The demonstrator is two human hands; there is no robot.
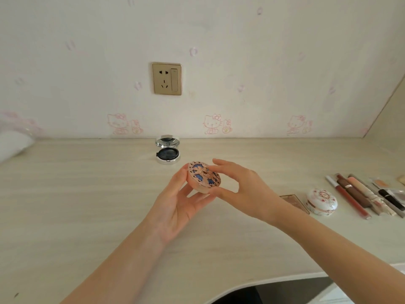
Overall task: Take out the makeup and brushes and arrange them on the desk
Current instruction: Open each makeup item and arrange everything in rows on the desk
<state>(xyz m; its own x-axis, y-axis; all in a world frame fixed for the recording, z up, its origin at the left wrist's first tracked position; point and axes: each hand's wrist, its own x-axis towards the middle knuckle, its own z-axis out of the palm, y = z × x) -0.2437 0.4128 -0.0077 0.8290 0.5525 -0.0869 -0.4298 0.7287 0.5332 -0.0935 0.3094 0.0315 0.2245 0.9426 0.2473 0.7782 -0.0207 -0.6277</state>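
A round pink compact (203,177) with a blue and gold patterned lid is held above the middle of the desk (87,194). My left hand (177,205) cradles it from the left and below, fingers curled round its side. My right hand (238,185) pinches its right edge between thumb and fingers. Behind it an open silver cushion compact (167,151) stands near the wall. At the right lie a white floral round case (321,204), a flat palette (292,199) partly hidden by my right forearm, and a row of lip glosses, pencils and brushes (363,196).
A wall socket (167,78) sits above the desk. Something white and blurred (13,145) lies at the far left edge. The desk's curved front edge (274,279) runs along the bottom right.
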